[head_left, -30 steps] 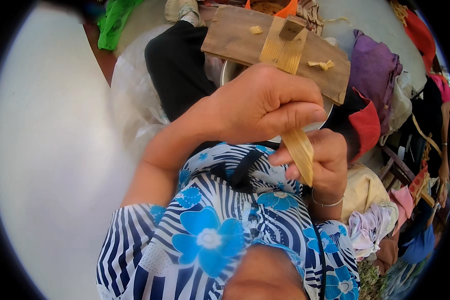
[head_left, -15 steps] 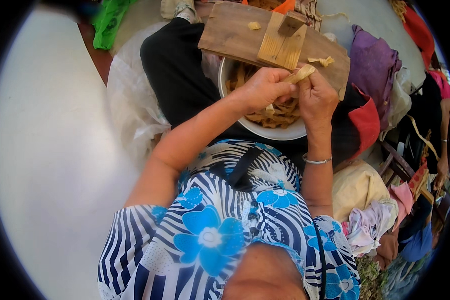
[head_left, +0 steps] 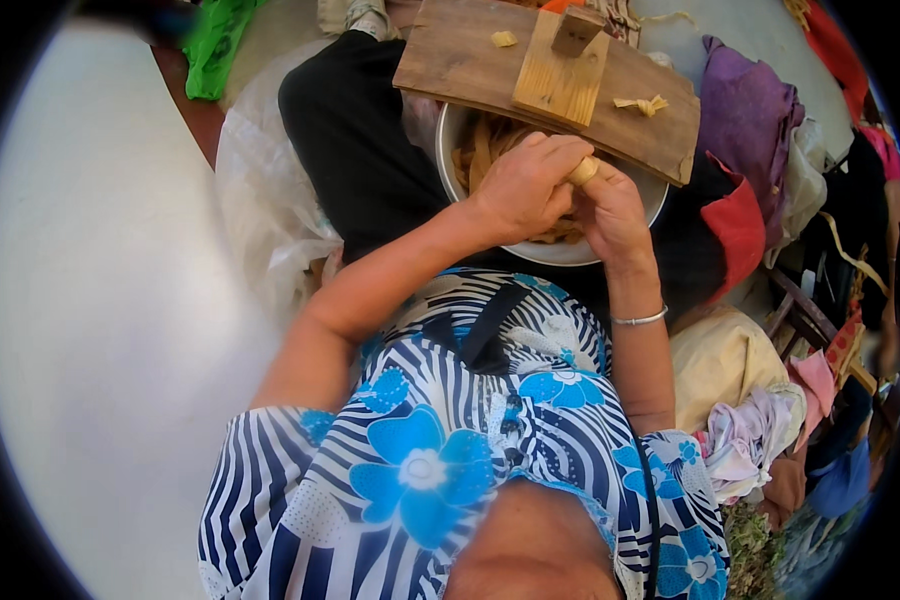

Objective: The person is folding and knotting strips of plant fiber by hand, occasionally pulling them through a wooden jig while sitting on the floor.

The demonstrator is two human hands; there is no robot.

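My left hand [head_left: 532, 186] and my right hand [head_left: 612, 208] meet above a white basin [head_left: 444, 150] in my lap, both with fingers closed. Between their fingertips is a flat pale-yellow strip [head_left: 584, 171], bent over near the right thumb and finger; its ends are hidden by my hands. Brown-yellow strips [head_left: 485, 143] lie heaped in the basin, partly covered by my hands. Across the basin's far side rests a wooden board [head_left: 450, 55], bearing a lighter wood block with an upright stub [head_left: 577, 30]. A knotted strip [head_left: 641, 105] and a small folded piece [head_left: 504, 39] lie on the board.
A pale table-like surface [head_left: 110, 300] fills the left side. Clear plastic sheeting [head_left: 265, 185] lies beside my black-trousered leg. At right are a purple cloth [head_left: 745, 120], a red cloth [head_left: 735, 225], a beige bundle [head_left: 725, 365] and other fabrics. A green bag [head_left: 213, 50] hangs at the far left.
The strip stretched out between my hands earlier; now only a short bent part shows. My left hand has turned over it, fingers further forward, and my right hand has shifted slightly nearer to me.
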